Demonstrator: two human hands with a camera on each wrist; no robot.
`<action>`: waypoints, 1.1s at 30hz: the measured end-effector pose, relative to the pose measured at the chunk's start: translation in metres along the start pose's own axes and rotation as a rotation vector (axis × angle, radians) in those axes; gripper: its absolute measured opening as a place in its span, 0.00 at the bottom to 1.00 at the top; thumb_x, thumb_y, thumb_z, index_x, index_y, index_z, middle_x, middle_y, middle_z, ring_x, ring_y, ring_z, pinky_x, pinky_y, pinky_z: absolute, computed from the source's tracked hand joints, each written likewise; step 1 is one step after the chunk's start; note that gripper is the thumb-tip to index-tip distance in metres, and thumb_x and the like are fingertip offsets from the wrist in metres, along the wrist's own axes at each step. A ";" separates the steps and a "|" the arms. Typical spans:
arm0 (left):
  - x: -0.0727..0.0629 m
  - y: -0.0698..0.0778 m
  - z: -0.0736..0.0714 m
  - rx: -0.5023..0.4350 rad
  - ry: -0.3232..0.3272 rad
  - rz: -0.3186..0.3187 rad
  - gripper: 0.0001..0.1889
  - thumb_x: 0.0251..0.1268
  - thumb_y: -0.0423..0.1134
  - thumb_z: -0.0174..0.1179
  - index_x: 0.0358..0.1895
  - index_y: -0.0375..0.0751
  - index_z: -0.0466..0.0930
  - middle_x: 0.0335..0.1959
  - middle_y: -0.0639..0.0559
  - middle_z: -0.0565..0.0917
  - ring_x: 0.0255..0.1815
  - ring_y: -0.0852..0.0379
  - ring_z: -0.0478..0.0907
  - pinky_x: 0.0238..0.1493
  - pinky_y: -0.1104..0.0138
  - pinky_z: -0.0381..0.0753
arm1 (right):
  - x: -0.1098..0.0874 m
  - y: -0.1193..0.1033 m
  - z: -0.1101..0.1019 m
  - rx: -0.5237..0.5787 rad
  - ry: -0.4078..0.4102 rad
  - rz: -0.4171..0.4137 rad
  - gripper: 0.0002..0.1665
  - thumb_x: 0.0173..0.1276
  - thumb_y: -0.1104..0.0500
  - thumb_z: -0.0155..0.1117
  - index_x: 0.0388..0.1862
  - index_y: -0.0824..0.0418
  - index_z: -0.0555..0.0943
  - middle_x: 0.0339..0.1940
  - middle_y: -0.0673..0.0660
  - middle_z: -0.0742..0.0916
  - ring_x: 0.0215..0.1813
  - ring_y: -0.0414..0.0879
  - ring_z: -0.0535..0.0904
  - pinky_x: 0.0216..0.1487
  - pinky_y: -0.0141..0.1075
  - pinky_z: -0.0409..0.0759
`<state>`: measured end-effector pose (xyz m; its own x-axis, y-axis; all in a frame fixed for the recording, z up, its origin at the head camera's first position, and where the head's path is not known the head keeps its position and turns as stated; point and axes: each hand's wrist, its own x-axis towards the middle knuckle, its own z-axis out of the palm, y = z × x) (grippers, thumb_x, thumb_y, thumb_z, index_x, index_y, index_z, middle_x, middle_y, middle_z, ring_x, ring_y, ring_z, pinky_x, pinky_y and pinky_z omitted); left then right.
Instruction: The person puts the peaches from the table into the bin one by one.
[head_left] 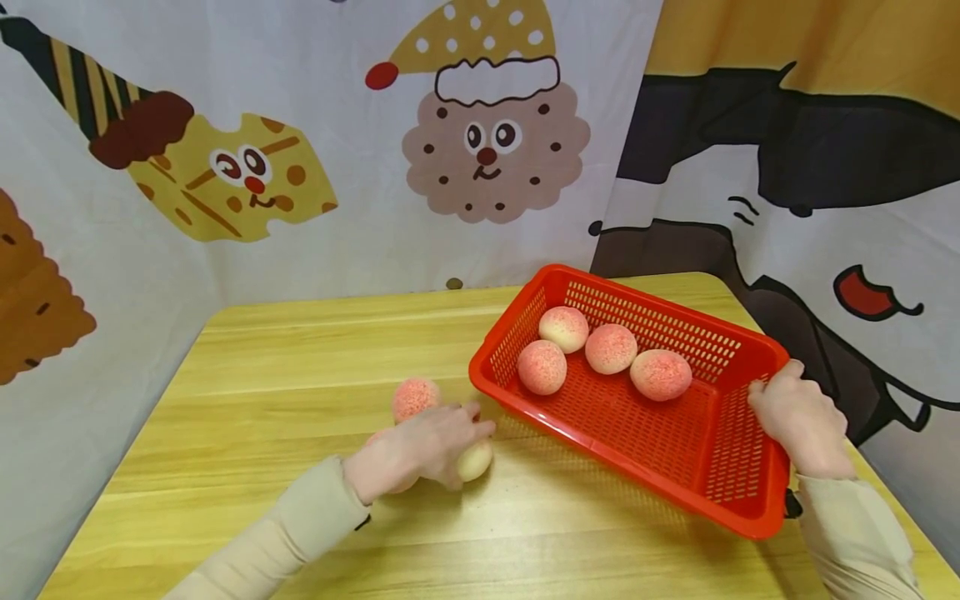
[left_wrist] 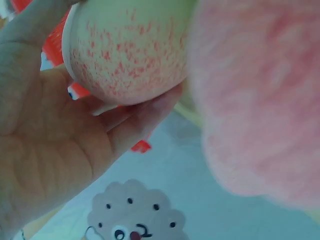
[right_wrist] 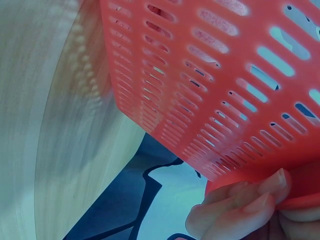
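Note:
My left hand [head_left: 427,446] curls round a pale peach [head_left: 475,462] with red speckles, left of the basket. In the left wrist view, thumb and fingers wrap this speckled peach [left_wrist: 130,55], and a pinker peach [left_wrist: 260,100] looms blurred beside it. Just behind the hand sits a pink peach [head_left: 416,399]; one more is mostly hidden under the hand. My right hand [head_left: 802,417] grips the right end rim of a red plastic basket [head_left: 600,450]. In the right wrist view its fingers [right_wrist: 240,210] fold over that rim. Several pink-and-cream peaches [head_left: 611,348] lie toward the basket's back left.
The basket stands at an angle on the right half of a light wooden table [head_left: 300,358]. Behind the table hangs a curtain [head_left: 337,258] printed with cartoon biscuits and a large face.

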<state>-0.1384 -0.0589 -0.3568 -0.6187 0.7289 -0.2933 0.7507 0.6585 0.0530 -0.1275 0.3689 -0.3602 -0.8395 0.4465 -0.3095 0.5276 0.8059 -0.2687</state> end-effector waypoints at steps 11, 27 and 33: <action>-0.001 0.009 -0.036 -0.065 -0.048 0.053 0.28 0.41 0.47 0.75 0.50 0.55 0.72 0.46 0.56 0.74 0.39 0.61 0.76 0.38 0.72 0.77 | 0.000 0.000 -0.001 -0.006 0.012 -0.006 0.34 0.71 0.54 0.40 0.56 0.85 0.49 0.27 0.72 0.76 0.18 0.51 0.78 0.21 0.42 0.78; 0.022 0.025 -0.083 0.029 0.183 0.268 0.32 0.45 0.51 0.70 0.58 0.52 0.71 0.50 0.52 0.74 0.42 0.59 0.75 0.39 0.70 0.77 | 0.001 0.002 0.001 0.000 0.022 -0.007 0.35 0.72 0.55 0.41 0.58 0.85 0.47 0.27 0.73 0.76 0.18 0.50 0.78 0.20 0.42 0.79; 0.043 0.029 -0.093 0.032 0.270 0.281 0.33 0.47 0.53 0.68 0.60 0.54 0.69 0.54 0.51 0.72 0.42 0.59 0.76 0.36 0.70 0.77 | 0.001 0.002 0.002 0.006 0.023 -0.017 0.34 0.71 0.55 0.41 0.57 0.85 0.48 0.27 0.72 0.76 0.18 0.50 0.78 0.20 0.41 0.79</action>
<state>-0.1643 0.0091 -0.2787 -0.4235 0.9058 -0.0096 0.9037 0.4232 0.0646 -0.1273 0.3698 -0.3632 -0.8510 0.4419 -0.2838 0.5142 0.8111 -0.2789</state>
